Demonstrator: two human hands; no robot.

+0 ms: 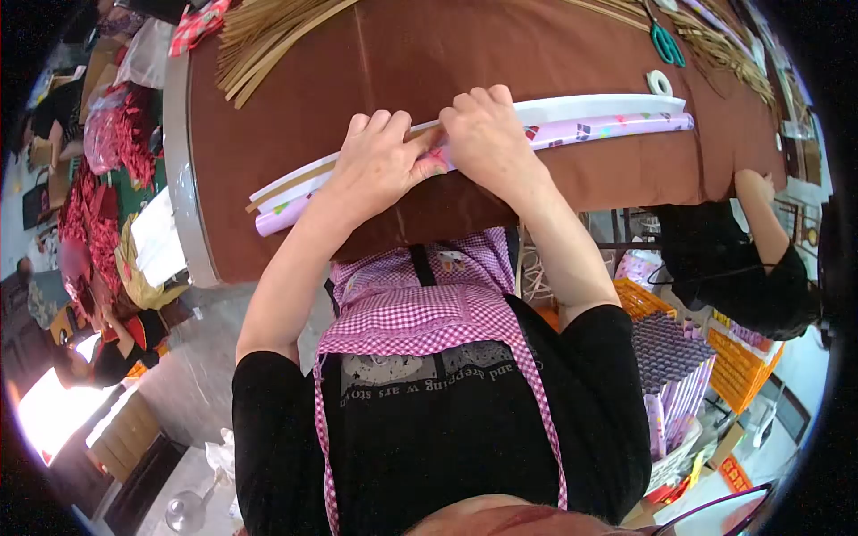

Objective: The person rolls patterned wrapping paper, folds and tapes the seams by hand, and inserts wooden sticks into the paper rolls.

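Observation:
A long lilac roll of patterned wrapping sheet (585,131) lies across the brown-covered table in front of me, its white underside (581,107) showing along the far edge. Along its left half runs a flat brown strip (299,183). My left hand (380,165) is closed over the strip and the sheet, thumb toward the roll. Close beside it, my right hand (490,138) is closed with curled fingers over the sheet. Between the hands, a piece of the brown strip shows at an angle. What lies beneath my fingers is partly hidden.
Bundles of brown strips (259,45) lie at the far left of the table (429,54). Green-handled scissors (666,45) and a white tape roll (660,83) are at far right. Another person's arm (764,214) rests at the right edge. Orange crates (737,366) stand below.

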